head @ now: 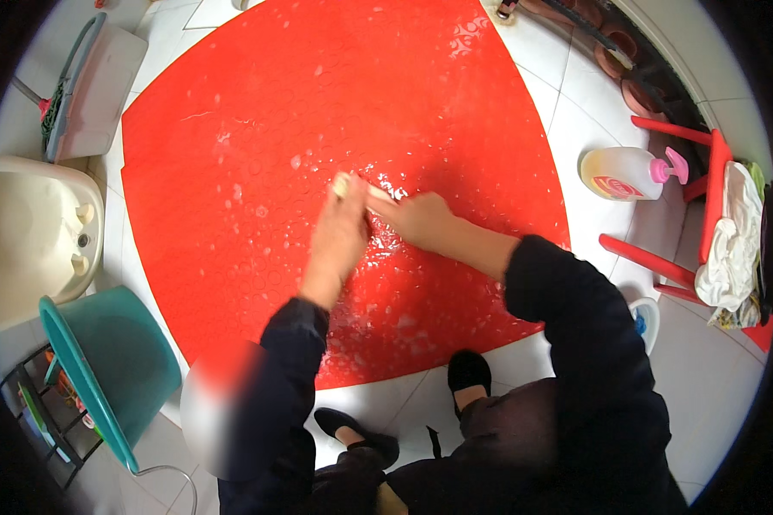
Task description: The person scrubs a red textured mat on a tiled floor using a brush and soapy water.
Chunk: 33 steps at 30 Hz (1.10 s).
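Note:
In the head view, a wet red mat (245, 148) with a raised round pattern spreads over the floor in front of me. Suds and shiny water lie on it, mostly around my hands. My left hand (343, 225) is closed over one end of a pale, narrow tool (380, 194), possibly a scrubbing brush. My right hand (425, 217) grips its other end, to the right. The tool is held low over the mat; my fingers hide much of it, and I cannot tell whether its underside touches the surface.
On the left are a cream washbasin (32, 235), a teal tub (129, 354) on its side, a grey bin (103, 96) and a black rack (58, 418). At right lie a pink-pump bottle (618, 172), a red plastic stool (715, 193) with white cloth (731, 251), and a small bucket (650, 322).

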Motion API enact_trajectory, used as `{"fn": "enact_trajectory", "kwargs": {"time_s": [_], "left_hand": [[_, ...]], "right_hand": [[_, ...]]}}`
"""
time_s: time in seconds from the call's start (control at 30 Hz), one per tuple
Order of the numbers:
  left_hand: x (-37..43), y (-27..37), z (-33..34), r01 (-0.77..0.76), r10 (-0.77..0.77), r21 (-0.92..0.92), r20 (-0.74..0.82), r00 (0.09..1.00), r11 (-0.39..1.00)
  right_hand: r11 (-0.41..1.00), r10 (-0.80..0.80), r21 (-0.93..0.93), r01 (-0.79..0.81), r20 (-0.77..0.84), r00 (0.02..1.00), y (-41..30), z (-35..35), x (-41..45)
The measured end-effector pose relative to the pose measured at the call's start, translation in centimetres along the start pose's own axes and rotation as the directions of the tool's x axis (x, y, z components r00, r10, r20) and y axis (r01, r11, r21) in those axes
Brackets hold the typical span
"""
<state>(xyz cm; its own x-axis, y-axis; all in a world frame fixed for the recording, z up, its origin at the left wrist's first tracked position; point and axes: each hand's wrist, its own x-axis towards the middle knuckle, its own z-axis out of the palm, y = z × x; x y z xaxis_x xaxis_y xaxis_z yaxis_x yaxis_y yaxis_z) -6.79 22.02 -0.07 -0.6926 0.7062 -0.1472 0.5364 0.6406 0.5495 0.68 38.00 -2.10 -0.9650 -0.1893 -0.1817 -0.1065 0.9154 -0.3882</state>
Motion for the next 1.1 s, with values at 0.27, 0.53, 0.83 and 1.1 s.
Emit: {"fn": "enact_trajectory", "kwargs": {"time_s": [0.27,0.53,0.83,1.1], "left_hand": [[3.0,0.4,-0.3,-0.027,0.028,0.169,-0.007,1.000,0.985],[-2.9,3.2,2.2,-0.078,0.076,0.139,0.019,0.997,0.987],[3.5,-0.4,-1.1,-0.004,0.020,0.173,-0.089,0.996,0.985],[-4.3,2.2,2.3,-0.048,0.052,0.207,-0.013,0.999,0.977]], "right_hand": [[0.990,0.103,0.095,-0.102,-0.010,0.995,1.2,-0.9,2.0],[0.990,0.082,0.111,-0.093,0.105,0.991,0.6,-0.6,-3.7],[0.984,0.107,0.154,-0.091,-0.094,0.990,0.7,-1.7,3.6],[0.993,0.014,0.116,-0.037,0.194,0.981,-0.3,0.1,-2.7]]}}
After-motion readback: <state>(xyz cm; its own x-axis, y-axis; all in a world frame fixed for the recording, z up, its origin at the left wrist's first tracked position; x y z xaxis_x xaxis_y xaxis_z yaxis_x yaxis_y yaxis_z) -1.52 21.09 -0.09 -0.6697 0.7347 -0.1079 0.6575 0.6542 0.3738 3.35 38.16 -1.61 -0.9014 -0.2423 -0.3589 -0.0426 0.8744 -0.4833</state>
